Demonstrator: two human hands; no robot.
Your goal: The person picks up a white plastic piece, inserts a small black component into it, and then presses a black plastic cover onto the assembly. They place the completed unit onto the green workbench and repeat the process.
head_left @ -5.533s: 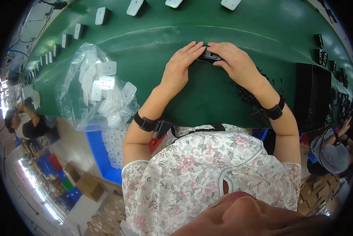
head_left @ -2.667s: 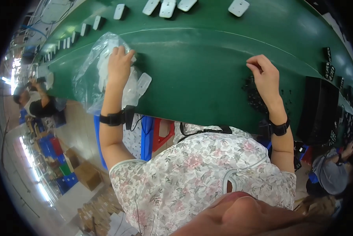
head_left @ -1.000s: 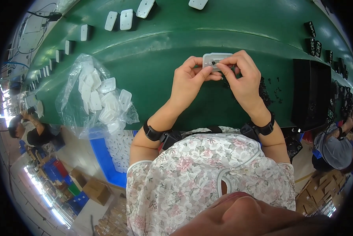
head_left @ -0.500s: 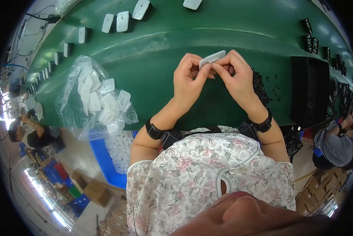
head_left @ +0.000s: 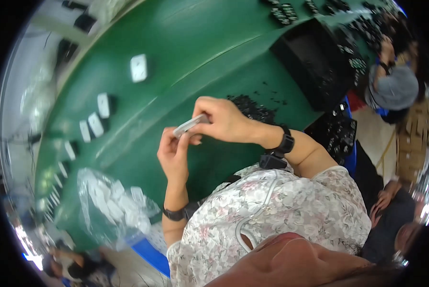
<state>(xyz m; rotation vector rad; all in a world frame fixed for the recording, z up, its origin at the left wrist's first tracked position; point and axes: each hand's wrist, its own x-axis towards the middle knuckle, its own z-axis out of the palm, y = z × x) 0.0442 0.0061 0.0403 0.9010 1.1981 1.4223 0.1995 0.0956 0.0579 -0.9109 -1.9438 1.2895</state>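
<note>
Here, in the head view, we see both hands busy with one thing, a pale flat cover (head_left: 190,126); it is well to the left of the open black box (head_left: 291,67), which we take as our landmark, and it is held above the green table (head_left: 176,38), tilted so that we see it nearly edge-on; the left hand (head_left: 174,155) pinches its nearer end between thumb and fingers, while the right hand (head_left: 221,119) – on the side toward the black box – grips the other end, its fingers curled tight; whether a small part is tucked in with the cover, we cannot tell.

Between the right hand and the black box we find a heap of small black pieces (head_left: 250,109), a few strewn toward the box; past the box's far end stand dark units (head_left: 284,14); to its right sits a co-worker (head_left: 394,88) in grey; far to its left we see white-faced blocks (head_left: 139,68) in a loose line, and – lower down, also well left of it – a clear bag (head_left: 88,210) of pale covers (head_left: 115,208).
</note>
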